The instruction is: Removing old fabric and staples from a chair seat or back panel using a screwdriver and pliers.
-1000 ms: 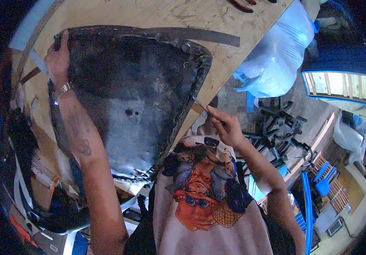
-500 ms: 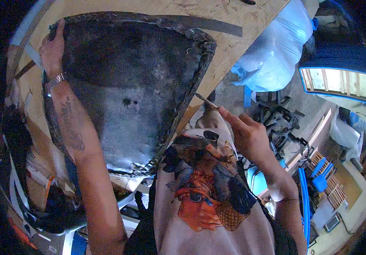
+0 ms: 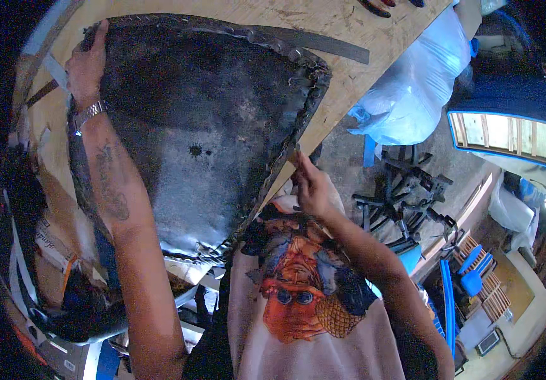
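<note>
A black upholstered seat panel [image 3: 178,126] lies underside up on the wooden table, its gathered cover edge fastened all round the rim. My left hand [image 3: 88,69], with a metal watch on the wrist, is closed round the panel's far left corner, one finger stretched along its edge. At the panel's right edge, my right hand [image 3: 314,190] is closed on a slim hand tool [image 3: 294,156] like a small screwdriver. Its tip meets the rim, and most of the tool is hidden by my fingers, so its exact kind is unclear.
A dark flat strip [image 3: 333,47] lies on the wooden table [image 3: 342,79] beyond the panel. A full translucent plastic bag [image 3: 409,82] stands to the right of the table edge. Black metal chair bases [image 3: 406,190] lie on the floor. Cardboard [image 3: 54,247] is at the lower left.
My right hand has moved left and forward, bringing the tool from beside the panel to its right rim. My left hand keeps its hold on the corner; the whole view has shifted slightly.
</note>
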`<state>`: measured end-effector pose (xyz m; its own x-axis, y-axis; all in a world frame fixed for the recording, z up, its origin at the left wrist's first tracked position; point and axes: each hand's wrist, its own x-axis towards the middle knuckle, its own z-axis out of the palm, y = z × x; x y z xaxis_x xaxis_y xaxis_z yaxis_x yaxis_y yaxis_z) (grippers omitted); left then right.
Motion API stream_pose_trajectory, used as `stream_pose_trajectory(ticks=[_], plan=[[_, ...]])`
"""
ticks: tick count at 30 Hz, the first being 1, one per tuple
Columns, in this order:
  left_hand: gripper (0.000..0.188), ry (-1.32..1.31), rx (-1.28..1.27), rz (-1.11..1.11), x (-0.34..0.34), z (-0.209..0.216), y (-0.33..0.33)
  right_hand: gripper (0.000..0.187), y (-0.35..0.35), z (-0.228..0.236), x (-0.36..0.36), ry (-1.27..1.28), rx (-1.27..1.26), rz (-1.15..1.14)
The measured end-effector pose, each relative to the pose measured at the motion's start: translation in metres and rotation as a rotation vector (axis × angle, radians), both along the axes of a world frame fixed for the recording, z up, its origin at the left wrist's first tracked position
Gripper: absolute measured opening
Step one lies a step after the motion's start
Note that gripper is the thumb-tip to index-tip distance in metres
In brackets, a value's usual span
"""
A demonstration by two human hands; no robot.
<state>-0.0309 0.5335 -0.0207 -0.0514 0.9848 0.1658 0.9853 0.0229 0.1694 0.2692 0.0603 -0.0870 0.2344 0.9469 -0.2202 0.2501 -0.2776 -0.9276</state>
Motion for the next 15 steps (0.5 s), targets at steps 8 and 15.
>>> stream_pose_trajectory(ticks=[8,15], plan=[[0.105,-0.004,0.029,0.028,0.0,-0.009,0.004,0.045,-0.006,0.066,0.05,-0.165,0.138,-0.014],[0.063,0.669,0.246,-0.364,-0.043,-0.04,0.026,0.074,0.03,0.175,0.077,-0.85,-0.191,0.522]])
